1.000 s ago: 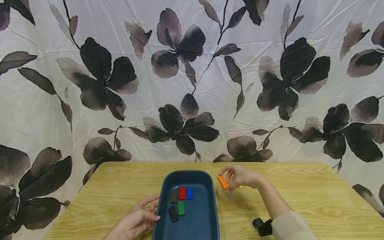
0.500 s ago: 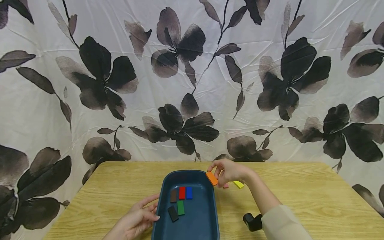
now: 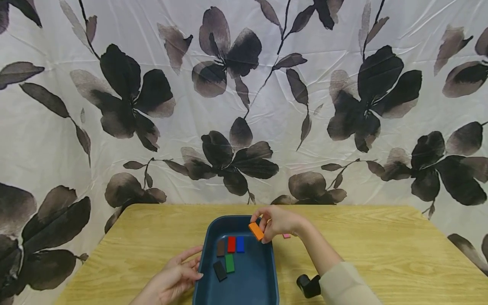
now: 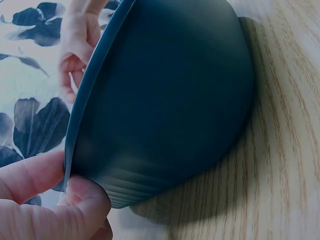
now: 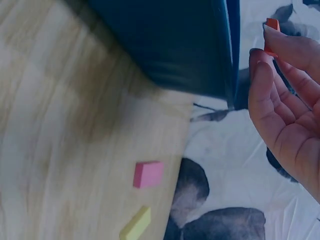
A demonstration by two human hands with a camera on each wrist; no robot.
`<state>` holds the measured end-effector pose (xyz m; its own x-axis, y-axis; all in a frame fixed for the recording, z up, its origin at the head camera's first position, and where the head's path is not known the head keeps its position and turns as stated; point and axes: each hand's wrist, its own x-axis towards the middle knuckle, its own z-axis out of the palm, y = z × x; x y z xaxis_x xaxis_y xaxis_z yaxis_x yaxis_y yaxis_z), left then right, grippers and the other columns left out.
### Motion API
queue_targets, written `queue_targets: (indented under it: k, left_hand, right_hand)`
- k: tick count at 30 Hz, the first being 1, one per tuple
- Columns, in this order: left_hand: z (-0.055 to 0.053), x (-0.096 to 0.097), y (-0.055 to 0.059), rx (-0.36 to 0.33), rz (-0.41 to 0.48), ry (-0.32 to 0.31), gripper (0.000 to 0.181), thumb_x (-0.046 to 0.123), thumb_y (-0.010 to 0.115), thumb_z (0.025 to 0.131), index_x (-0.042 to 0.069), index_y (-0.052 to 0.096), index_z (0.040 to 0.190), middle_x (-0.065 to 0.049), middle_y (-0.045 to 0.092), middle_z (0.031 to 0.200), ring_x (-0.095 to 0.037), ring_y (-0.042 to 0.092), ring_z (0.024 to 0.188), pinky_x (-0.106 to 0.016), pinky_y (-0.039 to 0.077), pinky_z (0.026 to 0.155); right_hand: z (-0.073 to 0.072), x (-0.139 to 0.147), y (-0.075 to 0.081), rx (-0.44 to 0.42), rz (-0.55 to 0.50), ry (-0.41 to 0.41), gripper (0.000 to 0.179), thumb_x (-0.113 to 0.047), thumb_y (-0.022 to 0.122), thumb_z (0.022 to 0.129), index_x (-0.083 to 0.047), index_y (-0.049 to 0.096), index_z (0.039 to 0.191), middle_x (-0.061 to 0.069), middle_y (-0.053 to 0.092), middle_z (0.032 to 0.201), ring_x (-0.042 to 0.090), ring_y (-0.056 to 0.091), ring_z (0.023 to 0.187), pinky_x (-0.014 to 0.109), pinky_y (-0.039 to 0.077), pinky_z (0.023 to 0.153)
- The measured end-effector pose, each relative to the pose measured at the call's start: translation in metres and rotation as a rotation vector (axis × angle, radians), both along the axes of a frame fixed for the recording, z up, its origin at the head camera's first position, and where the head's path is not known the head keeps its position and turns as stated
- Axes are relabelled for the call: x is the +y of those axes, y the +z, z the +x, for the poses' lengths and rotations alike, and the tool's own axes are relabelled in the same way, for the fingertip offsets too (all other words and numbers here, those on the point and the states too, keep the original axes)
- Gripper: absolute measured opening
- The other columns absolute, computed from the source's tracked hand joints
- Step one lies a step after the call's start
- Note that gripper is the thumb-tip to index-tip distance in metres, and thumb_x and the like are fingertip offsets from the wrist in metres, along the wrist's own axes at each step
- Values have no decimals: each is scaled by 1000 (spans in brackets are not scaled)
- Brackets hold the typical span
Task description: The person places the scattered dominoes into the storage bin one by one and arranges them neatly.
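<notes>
My right hand pinches an orange block between thumb and fingers, over the far right corner of the dark blue tray. In the right wrist view the orange block sits at the fingertips, above the rim. My left hand grips the tray's left edge; the left wrist view shows thumb and finger pinching the rim. Inside the tray lie a brown block, a red block, a blue block, a green block and a black block.
Right of the tray a pink block and a yellow block lie on the wooden table. A black object shows beside the right sleeve. A floral cloth hangs behind the table.
My right hand has carried the orange block leftward, from above the table to over the tray. My left hand has stayed at the tray's edge.
</notes>
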<state>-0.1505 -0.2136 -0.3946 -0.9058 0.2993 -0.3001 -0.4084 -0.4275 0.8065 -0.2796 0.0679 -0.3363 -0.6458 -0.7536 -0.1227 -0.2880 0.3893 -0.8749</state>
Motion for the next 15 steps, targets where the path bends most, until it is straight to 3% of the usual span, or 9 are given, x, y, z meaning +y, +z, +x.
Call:
queue_targets:
  k: [4, 9, 15]
  left_hand:
    - [-1, -2, 2, -1, -10, 10, 85, -26, 47, 76, -2, 5, 146, -6, 51, 105, -13, 51, 89, -23, 49, 74]
    - [1, -4, 0, -1, 9, -3, 83, -26, 47, 76, -2, 9, 146, -7, 51, 104, -14, 51, 90, -23, 48, 74]
    - [2, 0, 0, -2, 16, 1, 85, -26, 47, 75, -2, 7, 146, -7, 51, 102, -13, 51, 90, -23, 48, 73]
  right_hand:
    - [1, -10, -2, 11, 0, 16, 47, 13, 72, 66, 0, 57, 109, 9, 55, 76, 15, 54, 58, 23, 44, 51]
    - [4, -20, -10, -23, 0, 63, 47, 16, 72, 66, 1, 58, 109, 7, 54, 74, 15, 54, 57, 26, 51, 63]
    - [8, -28, -17, -24, 29, 89, 46, 20, 69, 65, 1, 59, 106, 7, 53, 73, 15, 54, 56, 28, 52, 62]
